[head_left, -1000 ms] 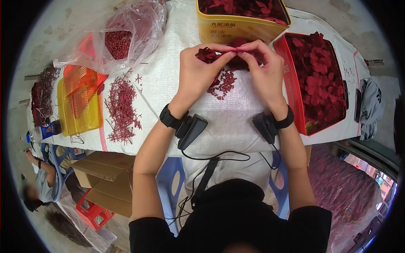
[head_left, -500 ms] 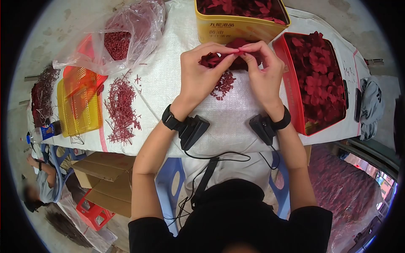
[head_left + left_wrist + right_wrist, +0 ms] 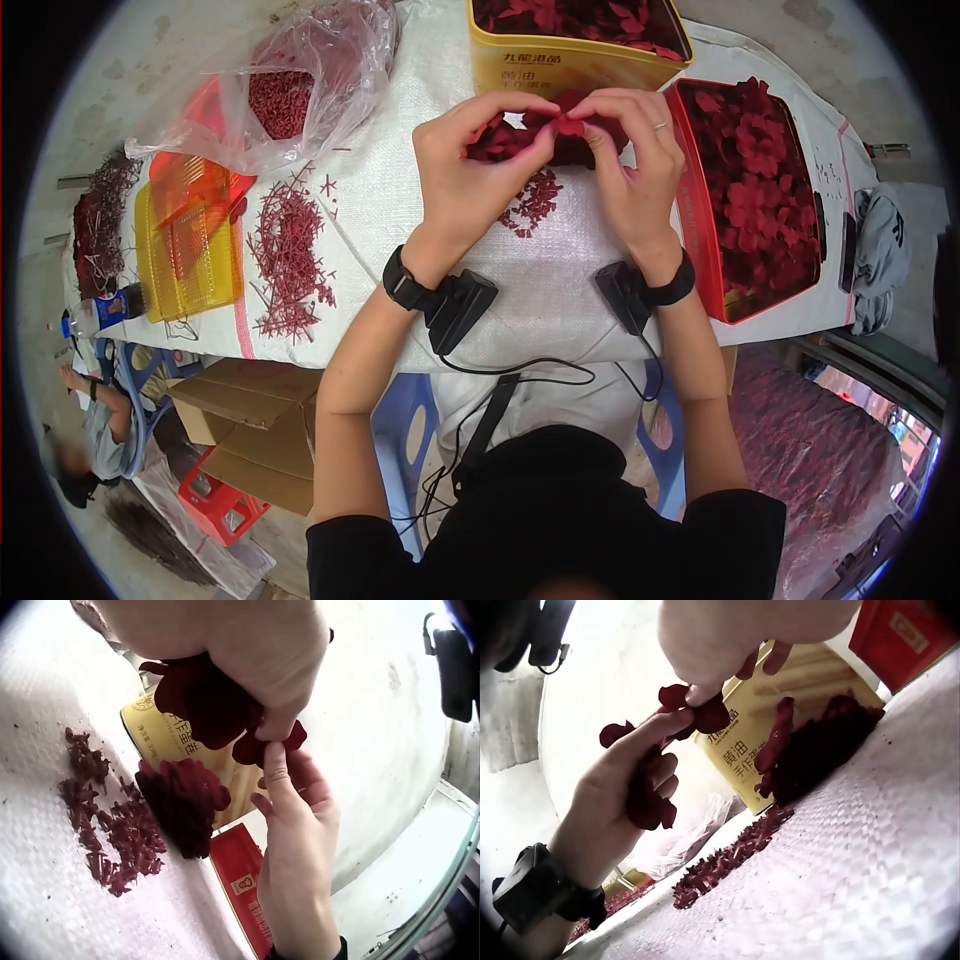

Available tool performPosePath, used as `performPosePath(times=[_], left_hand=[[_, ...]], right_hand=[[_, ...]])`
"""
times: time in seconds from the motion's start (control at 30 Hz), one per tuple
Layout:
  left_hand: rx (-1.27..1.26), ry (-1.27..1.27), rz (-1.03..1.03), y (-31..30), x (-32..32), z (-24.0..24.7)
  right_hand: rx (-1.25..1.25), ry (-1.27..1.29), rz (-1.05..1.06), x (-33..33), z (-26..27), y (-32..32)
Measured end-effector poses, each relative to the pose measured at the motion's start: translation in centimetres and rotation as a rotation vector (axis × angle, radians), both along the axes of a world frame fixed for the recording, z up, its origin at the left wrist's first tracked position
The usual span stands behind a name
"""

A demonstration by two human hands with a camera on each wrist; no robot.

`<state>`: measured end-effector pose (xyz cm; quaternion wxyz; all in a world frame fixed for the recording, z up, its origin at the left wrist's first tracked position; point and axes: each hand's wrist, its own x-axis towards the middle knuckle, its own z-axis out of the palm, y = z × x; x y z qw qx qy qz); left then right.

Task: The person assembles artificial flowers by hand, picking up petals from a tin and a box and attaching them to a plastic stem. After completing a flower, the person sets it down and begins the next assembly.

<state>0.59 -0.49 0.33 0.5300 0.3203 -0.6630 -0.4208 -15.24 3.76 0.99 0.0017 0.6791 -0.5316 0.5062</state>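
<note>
Both hands meet in front of the yellow tin (image 3: 580,68). Dark red petal pieces (image 3: 202,701) lie in the left hand (image 3: 465,180), its fingers curled round them; its thumb and fingertips also reach a small red petal piece (image 3: 570,126). The right hand (image 3: 640,165) pinches that same piece between thumb and fingers, seen too in the left wrist view, where the right hand (image 3: 300,847) comes from below. Behind them a dark red petal cluster (image 3: 184,806) rests on the white cloth, beside a heap of small red bits (image 3: 530,203).
A red tin (image 3: 700,220) of red flowers stands at the right. On the left are a clear plastic bag (image 3: 345,60) with red bits, a pile of thin red stems (image 3: 288,260) and a yellow tray (image 3: 190,290). Another person sits at the far left.
The right hand has shifted slightly right and up and turned, so a ring shows. Between the fingertips more of the red piece is visible. The left hand has moved slightly left.
</note>
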Motion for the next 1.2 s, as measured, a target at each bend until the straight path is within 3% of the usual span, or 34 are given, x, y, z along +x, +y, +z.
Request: performPosePath(times=[0.4,0.7,0.8,1.2], left_hand=[[0.101,0.125,-0.072,0.62,-0.24,0.65],[-0.035,-0.024,-0.015,0.21,0.38,0.40],[-0.151,0.029,-0.037,-0.08,0.16,0.25],[-0.134,0.006,-0.103,0.28,0.33,0.32]], right_hand=[[-0.042,0.068,0.000,-0.02,-0.15,-0.04],[-0.072,0.058,0.054,-0.46,-0.35,-0.15],[-0.087,0.061,0.019,-0.44,-0.35,-0.11],[-0.129,0.065,-0.032,-0.37,-0.58,-0.07]])
